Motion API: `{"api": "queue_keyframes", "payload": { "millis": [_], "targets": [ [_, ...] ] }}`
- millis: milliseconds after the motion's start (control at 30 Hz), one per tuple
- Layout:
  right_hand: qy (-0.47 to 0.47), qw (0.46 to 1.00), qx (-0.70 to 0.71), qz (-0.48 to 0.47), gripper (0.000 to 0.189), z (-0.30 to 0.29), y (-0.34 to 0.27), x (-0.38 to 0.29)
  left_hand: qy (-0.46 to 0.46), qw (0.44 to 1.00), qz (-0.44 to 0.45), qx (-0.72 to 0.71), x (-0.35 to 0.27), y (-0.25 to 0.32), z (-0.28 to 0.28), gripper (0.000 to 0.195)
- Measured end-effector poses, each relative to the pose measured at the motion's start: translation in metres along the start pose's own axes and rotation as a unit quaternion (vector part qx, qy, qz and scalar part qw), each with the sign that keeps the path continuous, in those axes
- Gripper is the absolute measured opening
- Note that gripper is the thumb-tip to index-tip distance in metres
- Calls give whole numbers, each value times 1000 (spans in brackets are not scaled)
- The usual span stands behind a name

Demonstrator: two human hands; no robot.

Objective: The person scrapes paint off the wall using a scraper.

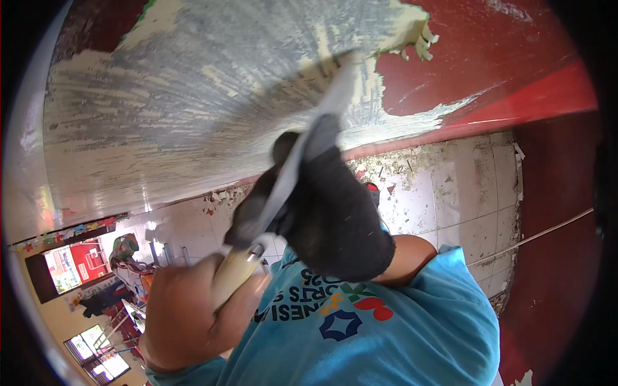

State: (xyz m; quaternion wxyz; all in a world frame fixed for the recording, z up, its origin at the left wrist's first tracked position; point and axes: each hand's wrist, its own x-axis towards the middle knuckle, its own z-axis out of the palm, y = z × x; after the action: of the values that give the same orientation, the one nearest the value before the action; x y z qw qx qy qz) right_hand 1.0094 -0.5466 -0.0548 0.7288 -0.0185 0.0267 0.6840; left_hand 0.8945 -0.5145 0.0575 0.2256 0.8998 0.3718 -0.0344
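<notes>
A long metal blade with a pale wooden handle [236, 272] slants up from my left forearm to the wall [231, 82], its tip blurred by motion. My right hand [338, 207], in a black fabric covering, is closed around the middle of the blade; the fingers are partly hidden. On the other side, my left hand [256, 205], also covered in black and blurred, grips the lower blade near the handle. Red paint [425, 87] surrounds a large scraped patch of cream and grey on the wall. Curled paint flakes [425, 43] hang at the patch's upper right edge.
Paint chips and dirt lie on the white floor tiles [415, 202] along the wall's foot. A thin pale cable [531, 239] runs across at the right, by a dark red surface [555, 270]. Bundled items [125, 251] and windows [96, 354] show at the far left.
</notes>
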Motion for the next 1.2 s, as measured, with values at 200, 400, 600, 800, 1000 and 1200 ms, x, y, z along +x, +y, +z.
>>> {"api": "queue_keyframes", "payload": {
  "millis": [200, 400, 600, 800, 1000, 1200],
  "targets": [
    [51, 998, -7, 22, 41, 14, 2, 0, -7, 1000, 1, 1, -8, 2, -7, 22],
    [-33, 995, 24, -93, 40, -12, -20, 4, -28, 998, 61, 2, 32, 8, 2, 23],
    [57, 995, -43, 68, 41, 19, 9, -2, 48, 996, -9, 79, -15, 8, -9, 26],
    [-3, 1000, -7, -2, 47, -1, -11, -7, -89, 995, 6, 37, 7, 6, -2, 26],
    [10, 998, -64, 8, 41, -14, -13, -4, -48, 999, 4, 5, 16, 1, 2, 27],
    [-20, 998, 34, 49, 45, 6, 8, -1, -7, 999, -49, 9, -10, 6, -5, 28]
  ]
}}
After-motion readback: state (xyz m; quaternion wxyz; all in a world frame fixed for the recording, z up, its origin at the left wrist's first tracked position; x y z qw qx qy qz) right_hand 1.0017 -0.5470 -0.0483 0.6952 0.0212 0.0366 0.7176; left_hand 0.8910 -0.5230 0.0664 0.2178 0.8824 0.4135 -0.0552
